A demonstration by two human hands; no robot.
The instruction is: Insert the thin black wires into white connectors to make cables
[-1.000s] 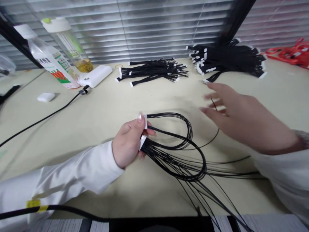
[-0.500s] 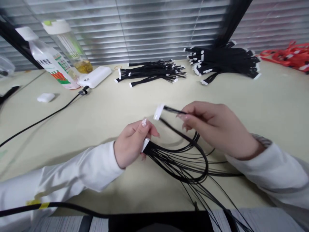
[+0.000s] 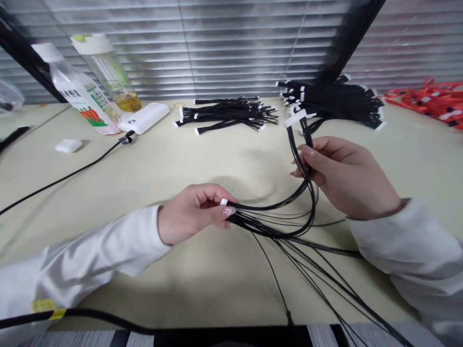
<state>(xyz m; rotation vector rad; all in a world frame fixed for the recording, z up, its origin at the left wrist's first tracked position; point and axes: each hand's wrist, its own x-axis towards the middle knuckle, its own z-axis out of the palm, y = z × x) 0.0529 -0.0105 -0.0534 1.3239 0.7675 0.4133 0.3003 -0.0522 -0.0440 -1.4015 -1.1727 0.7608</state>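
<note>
My left hand [image 3: 198, 212] pinches one end of a black wire harness [image 3: 267, 232], right at a small white connector [image 3: 224, 202] that peeks out between thumb and fingers. From there the wires fan out to the right and down past the table's front edge. Some of them loop up to my right hand [image 3: 345, 173], which is closed around the wires just below a second, wider white connector [image 3: 295, 118]. That connector stands above the right fingers and points away from me. The fingertips of my right hand are partly hidden behind the wires.
Bundled black cables lie in a smaller pile [image 3: 227, 113] and a larger pile [image 3: 333, 102] along the back. Red cables [image 3: 430, 103] are at far right. At left stand a labelled bottle [image 3: 77, 94], a tea bottle [image 3: 114, 72], a white power bank [image 3: 148, 118] and a white earbud case [image 3: 68, 145].
My right hand has moved right and slightly up, raising the wide connector away from my left hand. The left thumb has come down over the wires by its connector.
</note>
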